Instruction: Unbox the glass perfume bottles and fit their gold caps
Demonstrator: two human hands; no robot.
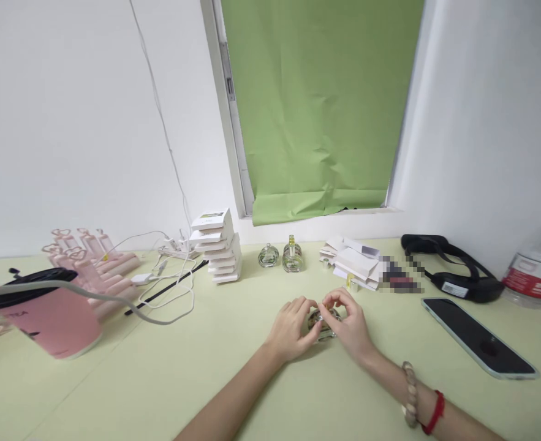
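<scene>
A small clear glass perfume bottle [328, 334] stands on the pale green table between my two hands. My left hand [291, 327] grips it from the left, thumb in front and fingers curled behind. At the bottle's top, the thumb and fingers of my right hand [351, 324] are pinched around the neck; the exact part between the fingertips is hidden. Just beyond my right hand sits a small metallic cap [353, 284] by a yellow-gold piece. Farther back are similar glass bottles: a rounded one [268, 255] and another with a gold neck [293, 260].
White boxes [219, 248] are stacked at the back left; flattened white cartons [355, 263] lie behind my right hand. A phone [479, 337], a black headset [458, 269] and a plastic bottle [534, 269] stand right. Left are a pink cup [52, 321], pink tubes [114, 288] and cables [192, 294].
</scene>
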